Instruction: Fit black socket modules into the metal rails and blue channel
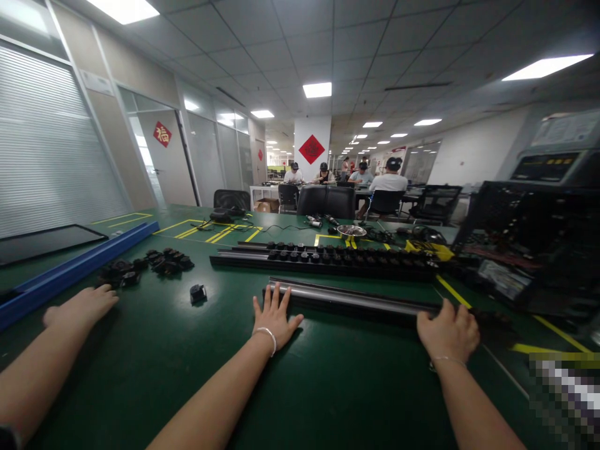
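Observation:
A long black rail (pixel 347 299) with a shiny grey channel lies on the green table in front of me. My left hand (pixel 275 322) is open, fingers spread, its fingertips touching the rail's left end. My right hand (pixel 450 331) is closed around the rail's right end, which its fingers partly hide. Behind it, parallel black rails (pixel 323 265) carry a row of small black round-topped parts. One loose black part (pixel 198 294) sits to the left of my left hand.
Another person's hand (pixel 87 306) reaches in from the left, near piles of black parts (pixel 169 261) and a blue rail (pixel 79 265). A metal dish (pixel 351 231), cables and tools lie farther back. Dark equipment (pixel 529 231) stands at right. Several people sit in the background.

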A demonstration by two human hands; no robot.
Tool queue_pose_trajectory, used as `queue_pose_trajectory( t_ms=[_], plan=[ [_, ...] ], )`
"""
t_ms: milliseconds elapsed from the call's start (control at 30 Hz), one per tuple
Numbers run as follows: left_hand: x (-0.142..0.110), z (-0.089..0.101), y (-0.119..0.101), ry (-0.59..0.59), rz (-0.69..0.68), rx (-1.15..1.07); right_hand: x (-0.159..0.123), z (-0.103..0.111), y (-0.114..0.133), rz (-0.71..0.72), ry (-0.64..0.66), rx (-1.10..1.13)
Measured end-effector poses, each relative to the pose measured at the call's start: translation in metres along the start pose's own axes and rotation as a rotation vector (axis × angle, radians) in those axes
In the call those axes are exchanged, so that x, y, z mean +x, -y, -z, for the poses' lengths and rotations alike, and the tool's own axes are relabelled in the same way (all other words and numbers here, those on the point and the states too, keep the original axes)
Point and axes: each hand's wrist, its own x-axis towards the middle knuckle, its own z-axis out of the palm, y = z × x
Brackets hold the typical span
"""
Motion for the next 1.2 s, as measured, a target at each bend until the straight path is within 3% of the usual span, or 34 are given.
queue_pose_trajectory(
  t_ms=[767, 1000, 1200],
  plan=[
    [-0.001, 0.002, 0.002, -0.039, -0.036, 0.013, -0.002, 0.014, 0.014, 0.011, 0.079, 0.074],
    [-0.001, 0.003, 0.003, -0.049, -0.040, -0.001, -0.004, 0.011, 0.021, 0.055, 0.106, 0.055],
    [0.001, 0.003, 0.004, -0.046, -0.042, -0.022, 0.000, 0.007, 0.019, -0.003, 0.171, 0.008]
  ],
)
